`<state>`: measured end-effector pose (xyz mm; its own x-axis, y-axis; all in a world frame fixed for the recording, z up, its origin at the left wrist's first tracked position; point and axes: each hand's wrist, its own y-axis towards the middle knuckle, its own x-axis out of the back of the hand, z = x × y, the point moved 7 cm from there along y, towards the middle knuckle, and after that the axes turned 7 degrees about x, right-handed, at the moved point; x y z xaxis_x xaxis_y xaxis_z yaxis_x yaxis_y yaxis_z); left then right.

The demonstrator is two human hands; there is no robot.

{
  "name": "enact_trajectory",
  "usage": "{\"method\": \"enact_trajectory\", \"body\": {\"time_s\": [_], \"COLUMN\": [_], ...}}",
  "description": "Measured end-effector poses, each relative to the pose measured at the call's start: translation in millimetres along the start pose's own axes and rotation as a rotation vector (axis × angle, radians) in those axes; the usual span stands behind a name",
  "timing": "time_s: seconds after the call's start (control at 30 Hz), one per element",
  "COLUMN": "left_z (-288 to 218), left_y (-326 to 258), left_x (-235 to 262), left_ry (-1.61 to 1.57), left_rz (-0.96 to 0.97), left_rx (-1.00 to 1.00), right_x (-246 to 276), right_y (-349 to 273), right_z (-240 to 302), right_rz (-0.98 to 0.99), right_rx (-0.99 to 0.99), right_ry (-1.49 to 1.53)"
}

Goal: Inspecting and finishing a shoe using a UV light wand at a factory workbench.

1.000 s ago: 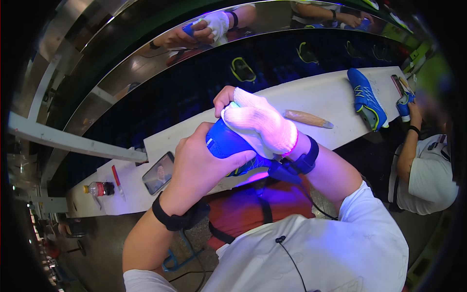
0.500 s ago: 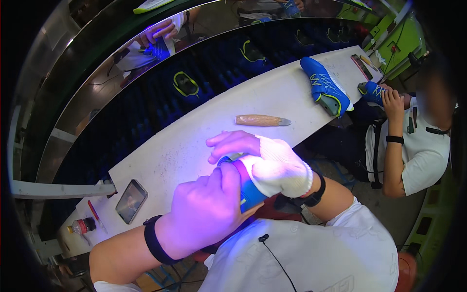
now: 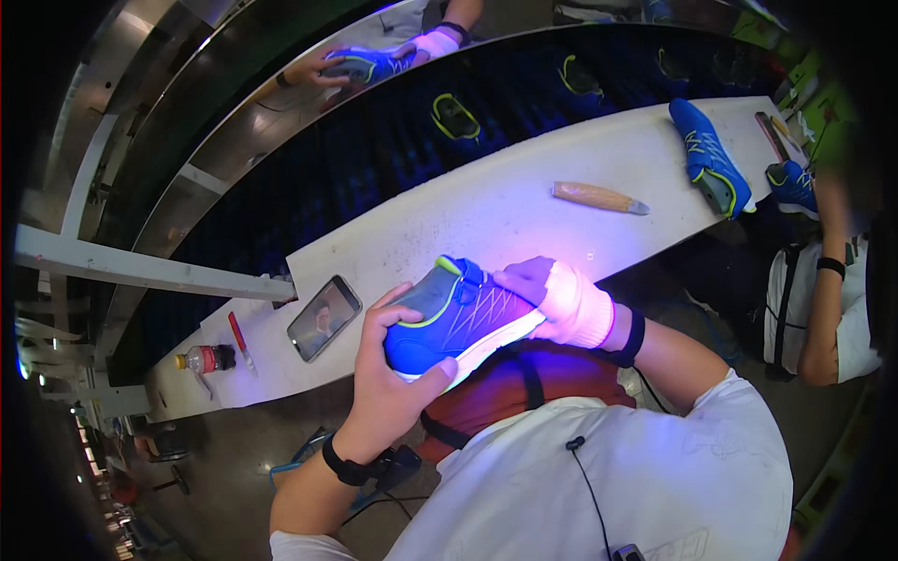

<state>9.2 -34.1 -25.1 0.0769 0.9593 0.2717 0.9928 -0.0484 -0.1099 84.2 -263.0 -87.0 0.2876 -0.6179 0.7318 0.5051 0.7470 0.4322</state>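
Observation:
Between my two hands is a blue sneaker (image 3: 454, 323) with yellow-green collar trim, pale laces and a white sole. A grey last fills its opening. My left hand (image 3: 398, 365) is closed around the heel, thumb against the sole and fingers up by the collar. At the toe end, my right hand (image 3: 566, 304), in a white fingerless glove, grips the front of the shoe, which hides part of its fingers. Purple light falls on the toe and the glove. Beyond my right hand, a wooden-handled knife (image 3: 599, 197) lies on the white bench (image 3: 412, 234).
A second blue sneaker (image 3: 708, 159) stands at the bench's far right, near a co-worker (image 3: 823, 299) who handles another shoe (image 3: 791, 187). To the left lie a phone (image 3: 325, 318), a red pen (image 3: 239, 338) and a small bottle (image 3: 206, 358). A dark conveyor (image 3: 374, 178) carries shoes behind the bench.
The sneaker, mostly covered by my hands before, now shows its side and laces. My left hand has shifted to the heel, my right to the toe. The view has swung left.

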Motion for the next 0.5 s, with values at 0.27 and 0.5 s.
{"method": "enact_trajectory", "body": {"time_s": [0.27,0.5], "left_z": [-23.0,-20.2], "left_y": [-54.3,-38.9], "left_x": [46.5,30.4], "left_ry": [-0.440,-0.274], "left_rz": [-0.349,-0.163], "left_rx": [-0.454,-0.297], "right_x": [196.9,402.6], "right_y": [112.5,316.9], "right_z": [86.8,108.2], "right_rz": [-0.494,-0.726], "right_rx": [0.732,0.203], "right_ry": [-0.757,-1.538]}}
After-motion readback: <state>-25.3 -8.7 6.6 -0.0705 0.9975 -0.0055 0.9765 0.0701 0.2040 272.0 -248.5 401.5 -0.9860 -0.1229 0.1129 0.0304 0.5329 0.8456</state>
